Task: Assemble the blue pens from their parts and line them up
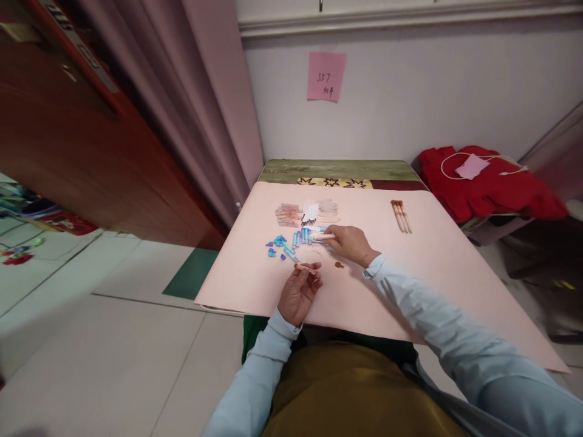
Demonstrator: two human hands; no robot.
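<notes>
My left hand (pixel 298 294) is closed in a pinch on a thin pen part with an orange tip (pixel 304 267), held just above the pink sheet (pixel 437 255). My right hand (pixel 351 243) is closed on a white pen barrel (pixel 324 237) and rests on the sheet beside a row of blue pen tubes (pixel 302 236). Small blue caps (pixel 275 245) lie scattered to the left of the tubes. A small brown piece (pixel 339 264) lies between my hands.
Behind the tubes lie a pink bundle (pixel 288 214), black-tipped refills (pixel 310 213) and a pale bundle (pixel 328 207). Three assembled brown pens (pixel 401 215) lie at the right rear. A red cloth heap (pixel 483 182) sits right of the table. A pink note (pixel 325 76) hangs on the wall.
</notes>
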